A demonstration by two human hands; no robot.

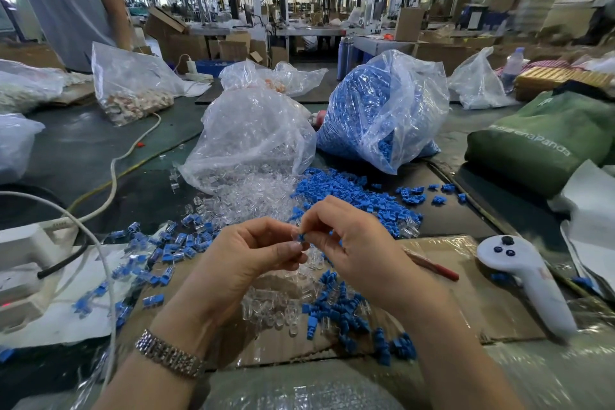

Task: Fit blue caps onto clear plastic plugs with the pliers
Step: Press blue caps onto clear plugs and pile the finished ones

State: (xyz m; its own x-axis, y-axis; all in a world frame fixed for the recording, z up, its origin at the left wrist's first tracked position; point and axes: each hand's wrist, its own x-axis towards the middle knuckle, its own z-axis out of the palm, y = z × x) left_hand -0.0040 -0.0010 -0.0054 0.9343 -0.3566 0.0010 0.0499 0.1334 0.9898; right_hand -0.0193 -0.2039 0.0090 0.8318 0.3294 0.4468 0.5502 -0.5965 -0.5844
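My left hand point(248, 251) pinches a clear plastic plug point(296, 245) between thumb and fingers. My right hand point(352, 243) pinches a small blue cap point(302, 237) and holds it against the plug. Both hands meet above a sheet of cardboard point(466, 303). Loose clear plugs point(266, 304) and blue caps point(336, 308) lie on the cardboard under my hands. Red-handled pliers point(436, 267) lie on the cardboard to the right, partly hidden by my right hand. Assembled pieces point(173, 245) are scattered to the left.
A clear bag of plugs point(253, 136) and a bag of blue caps point(382, 110) stand behind, with spilled heaps in front. A white controller point(529, 280) lies at right, a green bag point(545, 140) beyond it. White cables point(109, 183) and a box sit left. A person stands far left.
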